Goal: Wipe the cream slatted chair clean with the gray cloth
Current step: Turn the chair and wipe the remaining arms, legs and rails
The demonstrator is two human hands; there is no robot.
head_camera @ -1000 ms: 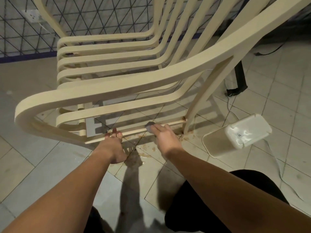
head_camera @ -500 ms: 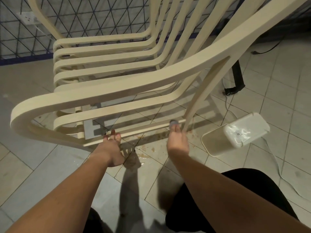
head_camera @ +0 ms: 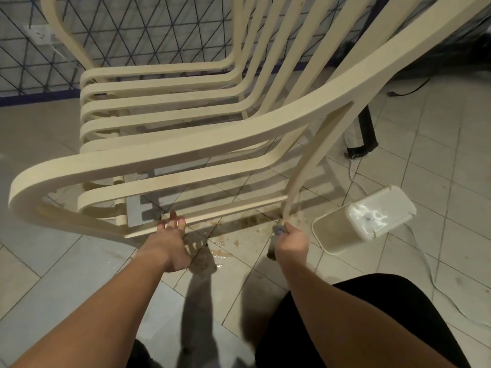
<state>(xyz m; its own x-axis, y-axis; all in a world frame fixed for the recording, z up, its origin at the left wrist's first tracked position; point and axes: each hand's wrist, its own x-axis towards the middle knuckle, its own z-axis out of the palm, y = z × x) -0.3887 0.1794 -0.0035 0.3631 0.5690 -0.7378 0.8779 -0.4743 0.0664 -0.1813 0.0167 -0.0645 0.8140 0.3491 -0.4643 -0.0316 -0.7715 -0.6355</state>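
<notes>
Gripping gray cloth [head_camera: 279,230], right hand [head_camera: 291,241] sits lower centre-right of frame, at foot of rear chair leg [head_camera: 305,168]. Left hand [head_camera: 170,235], fingers straight, steadies thin lower rail [head_camera: 225,212] at centre. Cream slatted chair [head_camera: 186,144] fills upper frame, tilted. Step judged: wiping lower frame. Next: work cloth up leg; brown spill [head_camera: 225,251] on tile floor [head_camera: 53,261] beneath risks re-soiling cloth.

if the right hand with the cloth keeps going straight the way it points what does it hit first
Most likely the foot of the chair's rear leg: the right hand, gripping the gray cloth, points up at it from just below. Depth is unclear; they may already touch.
</notes>
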